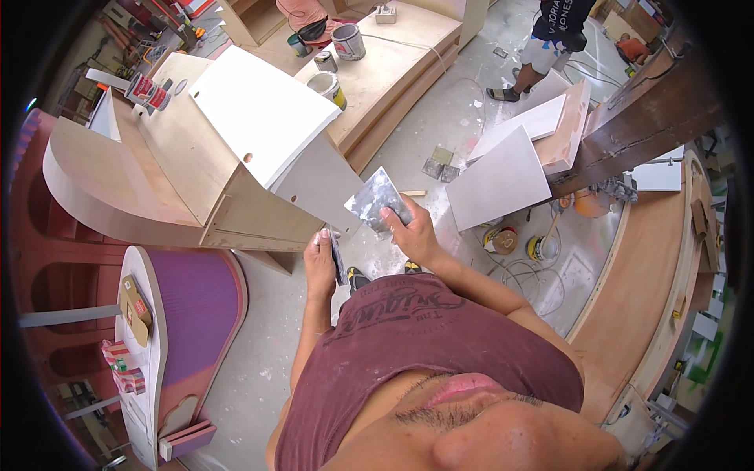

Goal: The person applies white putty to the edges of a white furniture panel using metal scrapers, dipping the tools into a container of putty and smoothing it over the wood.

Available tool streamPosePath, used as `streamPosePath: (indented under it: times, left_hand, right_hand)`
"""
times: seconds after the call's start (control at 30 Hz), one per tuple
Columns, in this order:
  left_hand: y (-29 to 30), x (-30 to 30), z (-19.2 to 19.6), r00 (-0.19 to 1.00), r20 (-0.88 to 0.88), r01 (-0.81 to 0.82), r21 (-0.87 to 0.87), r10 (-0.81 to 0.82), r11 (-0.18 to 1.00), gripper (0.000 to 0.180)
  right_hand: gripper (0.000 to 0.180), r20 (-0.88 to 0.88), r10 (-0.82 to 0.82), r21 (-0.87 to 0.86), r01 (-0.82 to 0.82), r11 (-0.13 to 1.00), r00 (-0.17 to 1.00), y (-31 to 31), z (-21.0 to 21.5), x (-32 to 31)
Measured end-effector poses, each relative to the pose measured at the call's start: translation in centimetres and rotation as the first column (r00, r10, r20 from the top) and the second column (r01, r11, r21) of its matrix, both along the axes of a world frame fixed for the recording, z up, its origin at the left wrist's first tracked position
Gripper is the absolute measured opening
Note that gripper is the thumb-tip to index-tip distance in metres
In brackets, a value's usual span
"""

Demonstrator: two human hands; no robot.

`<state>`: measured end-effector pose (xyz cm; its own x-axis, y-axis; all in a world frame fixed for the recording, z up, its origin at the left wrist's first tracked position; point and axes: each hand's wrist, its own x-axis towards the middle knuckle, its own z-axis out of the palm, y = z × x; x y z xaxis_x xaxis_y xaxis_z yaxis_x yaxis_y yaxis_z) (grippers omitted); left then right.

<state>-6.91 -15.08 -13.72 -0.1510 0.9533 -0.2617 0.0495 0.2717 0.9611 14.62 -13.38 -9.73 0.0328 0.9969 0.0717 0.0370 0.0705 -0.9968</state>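
Observation:
My right hand (414,234) grips a square putty spreader (375,196), thumb laid on its face. The flat grey sheet is smeared with white filler. Lower and to the left, my left hand (319,265) is closed on a second thin dark spreader (338,259), which shows nearly edge-on. A gap separates the two tools. Just beyond them slopes a cabinet's pale grey side (318,177), joined to a white panel (263,118) with round holes. Neither hand touches it.
Paint tins (348,43) and a tub (326,85) stand on a curved plywood platform. Grey panels (503,180) lean at right near a brown beam (652,118). Buckets (542,248) and cables lie on the floor. A purple-fronted counter (196,306) is at left. Another person (550,47) stands far off.

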Motion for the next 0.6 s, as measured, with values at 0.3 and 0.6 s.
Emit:
streamPosePath:
  times: [0.3, 0.6]
  left_hand:
    - [0.3, 1.0, 1.5, 0.993, 0.038, -0.114, 0.115, 0.111, 0.987, 0.032]
    - [0.6, 1.6, 0.5, 0.937, 0.298, -0.192, 0.002, 0.182, 0.981, 0.034]
  right_hand:
    - [0.03, -0.174, -0.006, -0.041, -0.001, 0.999, 0.985, 1.3, -1.3, 0.9]
    - [0.053, -0.752, 0.042, -0.312, -0.412, 0.856, 0.658, 0.8, -1.4, -0.9]
